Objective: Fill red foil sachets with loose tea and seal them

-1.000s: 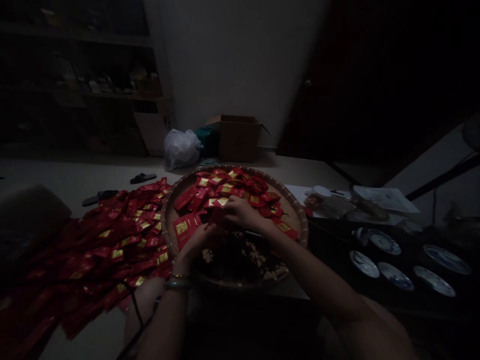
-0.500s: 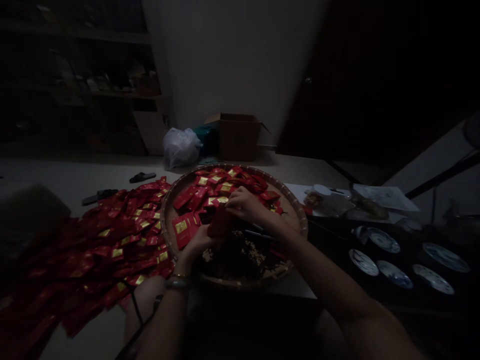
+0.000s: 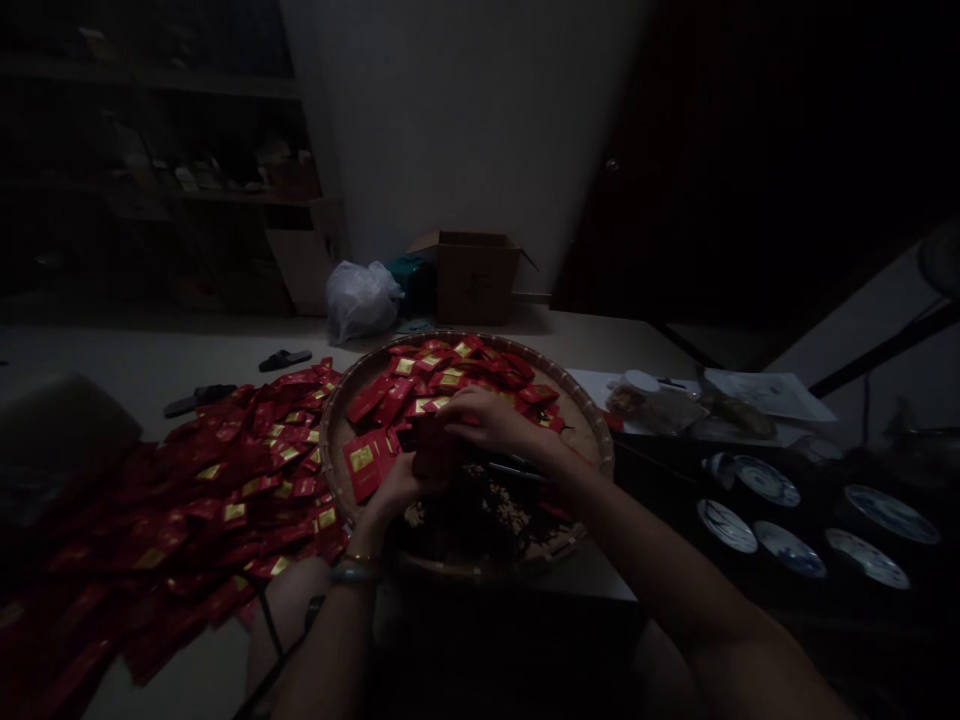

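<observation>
A red packet (image 3: 435, 450) is held upright between my two hands, over a round woven bamboo tray (image 3: 600, 430). My left hand (image 3: 397, 490) is closed around its lower left side. At its upper right edge, the fingers of my right hand (image 3: 484, 420) pinch it. Below the hands lies a dark loose heap with pale bits (image 3: 510, 515), too dim to name. Many red packets with gold labels (image 3: 450, 378) fill the tray's far half, and a flat stack of empty-looking ones (image 3: 367, 460) rests at its left. A thin metallic tool (image 3: 521, 468) lies under my right wrist.
A large pile of red packets (image 3: 247, 480) covers the floor to the left, near dark slippers (image 3: 285, 358). Behind the tray stand a white plastic bag (image 3: 364, 300) and a cardboard box (image 3: 476, 280). Several patterned dishes (image 3: 787, 548) sit on the dark surface at right.
My right hand has moved slightly down and left along the packet's top. My left hand keeps its hold, and the view has shifted a little.
</observation>
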Demonstrator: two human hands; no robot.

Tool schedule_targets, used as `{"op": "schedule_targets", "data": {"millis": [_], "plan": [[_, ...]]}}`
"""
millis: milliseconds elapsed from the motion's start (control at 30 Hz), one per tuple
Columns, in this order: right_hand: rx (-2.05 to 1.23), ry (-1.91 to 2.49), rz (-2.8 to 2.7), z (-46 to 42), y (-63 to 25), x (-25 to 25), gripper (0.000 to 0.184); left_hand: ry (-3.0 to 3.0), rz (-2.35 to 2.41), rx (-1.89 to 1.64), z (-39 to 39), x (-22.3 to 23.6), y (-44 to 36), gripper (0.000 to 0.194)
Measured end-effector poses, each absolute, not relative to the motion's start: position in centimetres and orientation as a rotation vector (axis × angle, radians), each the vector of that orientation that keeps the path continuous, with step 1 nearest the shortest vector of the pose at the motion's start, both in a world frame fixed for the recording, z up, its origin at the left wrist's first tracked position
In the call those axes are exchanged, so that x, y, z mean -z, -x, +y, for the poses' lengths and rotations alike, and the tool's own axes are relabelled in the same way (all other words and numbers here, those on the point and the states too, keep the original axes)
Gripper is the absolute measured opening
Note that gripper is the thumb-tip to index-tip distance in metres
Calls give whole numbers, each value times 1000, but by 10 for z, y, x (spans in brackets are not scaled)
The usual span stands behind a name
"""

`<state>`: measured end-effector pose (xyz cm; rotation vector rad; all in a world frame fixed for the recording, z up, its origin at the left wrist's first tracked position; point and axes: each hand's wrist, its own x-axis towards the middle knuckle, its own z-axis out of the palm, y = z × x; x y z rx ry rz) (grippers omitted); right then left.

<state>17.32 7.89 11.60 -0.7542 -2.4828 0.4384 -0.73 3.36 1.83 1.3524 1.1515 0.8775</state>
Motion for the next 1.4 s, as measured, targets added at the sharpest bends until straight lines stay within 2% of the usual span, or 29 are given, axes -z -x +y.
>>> {"op": "schedule_targets", "data": {"millis": [100,233,333,400,500,667,767,867,1033,1233,1400], "plan": [[-297,826,-2491,78,-172,-120,1,-1346,1161,-910,33,-20,8,26],[-282,838,-2666,78,-164,-116,12,-1373,1159,-938,33,-21,7,24],[-296,752,-2708,78,-161,-116,9,-1389,1154,-925,34,-19,8,23],[-275,690,-2628,77,-164,-121,5,-1399,1172,-931,35,-18,9,24],[-270,647,-2429,74,-176,-133,16,-1400,1200,-969,37,-15,10,25],[-547,744,-2371,69,-193,-140,21,-1389,1254,-1007,35,-19,9,20],[-737,893,-2330,66,-189,-137,18,-1400,1283,-1006,34,-22,8,19],[-791,1065,-2286,64,-181,-137,9,-1422,1321,-1028,35,-21,7,19],[-640,1100,-2250,66,-176,-142,11,-1444,1361,-1085,38,-14,8,21],[-365,997,-2348,70,-166,-128,5,-1339,1304,-1023,38,-16,8,25],[-312,963,-2416,72,-165,-121,12,-1304,1221,-995,35,-19,7,28]]}}
